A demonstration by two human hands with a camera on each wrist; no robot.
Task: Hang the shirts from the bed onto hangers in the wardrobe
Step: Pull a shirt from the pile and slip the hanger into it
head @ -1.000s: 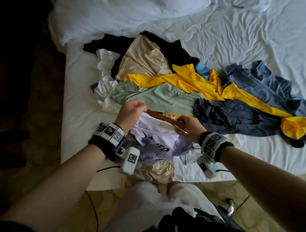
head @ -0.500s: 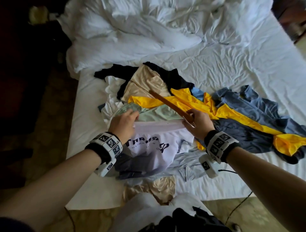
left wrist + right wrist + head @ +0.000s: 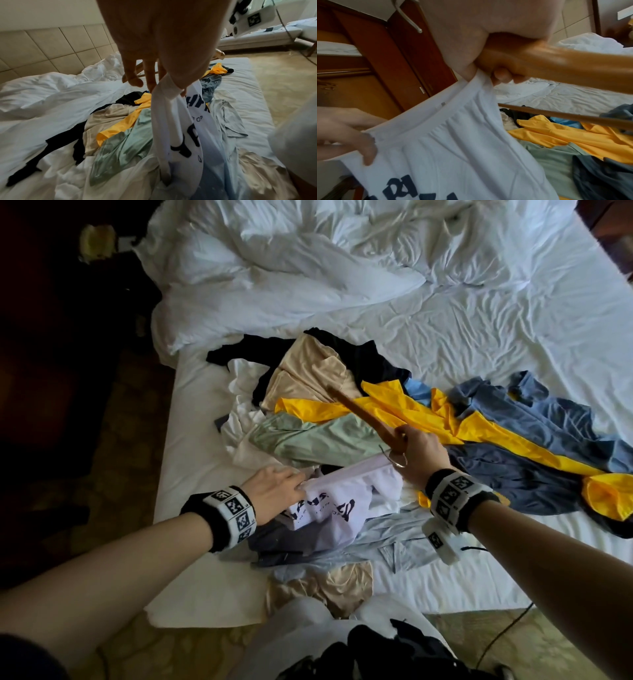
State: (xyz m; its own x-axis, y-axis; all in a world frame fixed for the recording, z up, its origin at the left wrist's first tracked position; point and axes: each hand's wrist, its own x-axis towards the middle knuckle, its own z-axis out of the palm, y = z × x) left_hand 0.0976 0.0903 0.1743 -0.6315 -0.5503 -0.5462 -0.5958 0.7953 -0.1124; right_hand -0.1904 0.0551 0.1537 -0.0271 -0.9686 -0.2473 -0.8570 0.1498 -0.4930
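A white T-shirt [image 3: 337, 501] with dark lettering is stretched by its hem between both hands above the bed. My left hand [image 3: 277, 489] pinches the hem's left end; in the left wrist view the white T-shirt [image 3: 173, 121] hangs from the left hand [image 3: 164, 83]. My right hand [image 3: 419, 455] grips a wooden hanger [image 3: 363, 414] together with the hem's right end. In the right wrist view the hanger [image 3: 565, 63] juts right from the right hand [image 3: 501, 75], and its lower bar crosses above the pile. The hanger's metal hook [image 3: 397, 460] shows beside the right hand.
A pile of shirts lies on the white bed [image 3: 496, 344]: yellow [image 3: 411, 412], mint green [image 3: 322, 440], beige [image 3: 308, 371], black [image 3: 373, 361], blue [image 3: 548, 412], navy [image 3: 507, 470]. A crumpled duvet [image 3: 291, 268] lies behind. A wooden wardrobe [image 3: 376, 67] stands nearby.
Both hands have lifted and spread the white T-shirt's hem. The right hand has swung the hanger up over the pile. The head view has tilted up the bed.
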